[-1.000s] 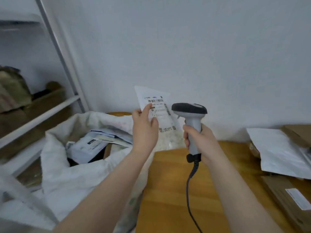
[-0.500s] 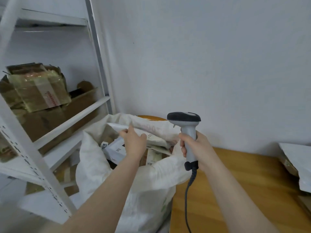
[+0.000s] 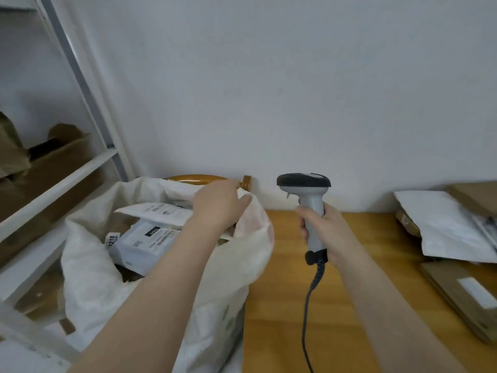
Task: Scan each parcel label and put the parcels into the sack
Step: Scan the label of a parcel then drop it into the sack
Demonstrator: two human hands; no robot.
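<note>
A white woven sack [image 3: 94,281] stands open at the left of the wooden table [image 3: 282,297]. Inside it lie a grey labelled parcel [image 3: 145,240] and, on top, a flat white parcel [image 3: 158,212] with its label facing up. My left hand [image 3: 217,205] hovers over the sack's mouth at the white parcel's right end, beside the sack's right rim. Its fingers look relaxed and I see nothing pinched in them. To the right, my right hand [image 3: 328,232] grips the handle of a grey barcode scanner [image 3: 304,181], held upright above the table with its cable hanging down.
More parcels lie at the table's right edge: a white mailer [image 3: 443,227] and a flat brown labelled package [image 3: 462,300]. A white metal shelf [image 3: 53,184] with cardboard boxes stands at the left. A wooden chair back [image 3: 199,179] sits behind the sack against the wall.
The white parcel, held up in front of the scanner a second ago, went down into the sack and now lies there. My left hand has shifted right toward the sack's rim. The scanner stayed upright.
</note>
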